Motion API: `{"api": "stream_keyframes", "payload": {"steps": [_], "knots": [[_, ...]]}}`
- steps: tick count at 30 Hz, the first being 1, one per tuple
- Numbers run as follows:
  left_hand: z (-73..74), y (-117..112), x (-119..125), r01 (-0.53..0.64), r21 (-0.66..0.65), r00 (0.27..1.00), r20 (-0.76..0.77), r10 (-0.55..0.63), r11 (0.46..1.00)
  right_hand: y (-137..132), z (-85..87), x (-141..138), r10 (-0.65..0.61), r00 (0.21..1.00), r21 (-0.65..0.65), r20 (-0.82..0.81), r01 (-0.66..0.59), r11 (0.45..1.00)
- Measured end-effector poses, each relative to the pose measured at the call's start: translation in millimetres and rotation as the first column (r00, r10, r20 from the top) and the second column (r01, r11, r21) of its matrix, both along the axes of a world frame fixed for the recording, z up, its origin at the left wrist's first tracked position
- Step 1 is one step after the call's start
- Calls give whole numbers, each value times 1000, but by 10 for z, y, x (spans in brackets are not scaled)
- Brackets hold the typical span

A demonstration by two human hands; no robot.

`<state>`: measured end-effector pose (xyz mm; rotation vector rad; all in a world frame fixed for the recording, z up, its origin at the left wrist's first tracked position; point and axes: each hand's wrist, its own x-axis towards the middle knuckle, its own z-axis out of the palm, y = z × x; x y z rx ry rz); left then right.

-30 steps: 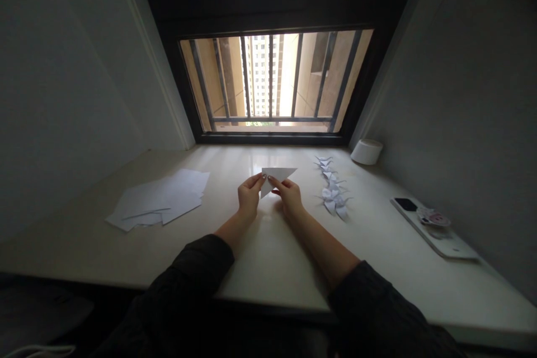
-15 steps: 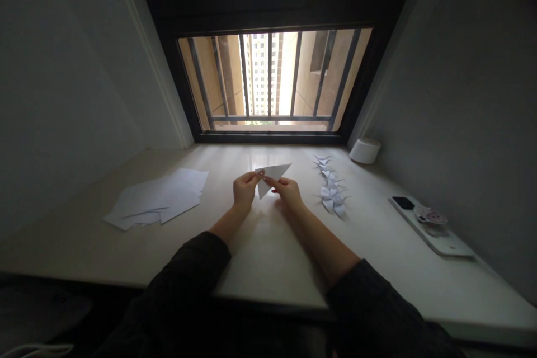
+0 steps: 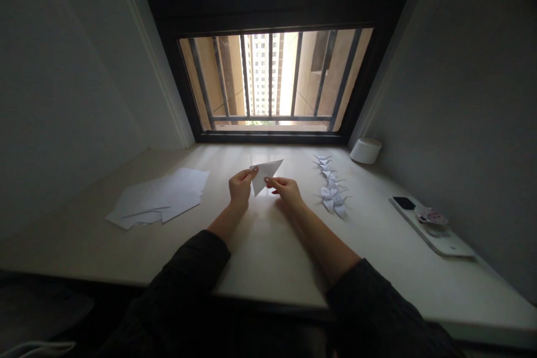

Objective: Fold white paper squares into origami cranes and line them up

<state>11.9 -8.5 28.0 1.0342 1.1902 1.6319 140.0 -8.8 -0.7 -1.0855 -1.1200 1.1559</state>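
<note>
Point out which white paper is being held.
The folded triangle: the left hand and right hand hold it, while the loose sheets and small folded figures lie on the counter.

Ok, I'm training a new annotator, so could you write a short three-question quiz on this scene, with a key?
1. True or false: the left hand and the right hand both hold the folded paper.
2. Fill in: the row of small folded pieces lies nearer the ___ hand.
3. Which lies left of both hands?
A) phone
B) flat sheets
C) small folded pieces

Key: 1 true; 2 right; 3 B.
</note>
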Motion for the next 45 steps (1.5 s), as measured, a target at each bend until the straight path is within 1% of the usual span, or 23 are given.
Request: {"api": "stream_keyframes", "payload": {"steps": [2,5,7,10,13,15,17,19,21,25,29,31,38,45], "knots": [[-14,6,-3,6,9,1000,-12,-6,1000,-14,25,31,-25,992,66,121,17,998],[-26,10,3,8,16,1000,-25,-7,1000,-31,52,75,-94,947,189,308,35,981],[-28,11,10,14,20,1000,-25,-13,1000,-26,43,85,-104,931,223,351,25,975],[-31,15,13,58,41,998,-32,-57,997,9,-8,65,-73,952,174,296,22,985],[-50,22,0,185,58,982,-48,-183,981,45,-54,31,-44,988,90,151,30,996],[-74,29,-12,271,47,960,-86,-267,961,54,-61,18,-38,998,63,48,34,997],[-101,36,-24,301,13,943,-153,-295,954,49,-52,16,-63,998,43,-29,65,997],[-123,42,-30,285,-18,934,-220,-282,958,39,-40,22,-102,992,18,-79,104,994],[-135,42,-30,271,-28,930,-252,-269,962,27,-31,30,-131,986,-4,-100,131,991],[-126,33,-21,245,-47,937,-246,-249,968,14,-21,39,-166,983,-14,-74,165,986],[-123,37,-19,246,-55,936,-247,-252,968,40,-9,82,-168,983,-14,-68,168,986],[-136,43,-22,254,-49,931,-259,-258,966,64,5,137,-173,982,-15,-80,173,985],[-172,42,-9,257,-46,929,-263,-260,965,111,85,371,-282,951,-28,-128,280,959],[-178,35,39,249,-2,922,-307,-237,969,106,88,383,-324,938,-17,-121,325,946]]}}
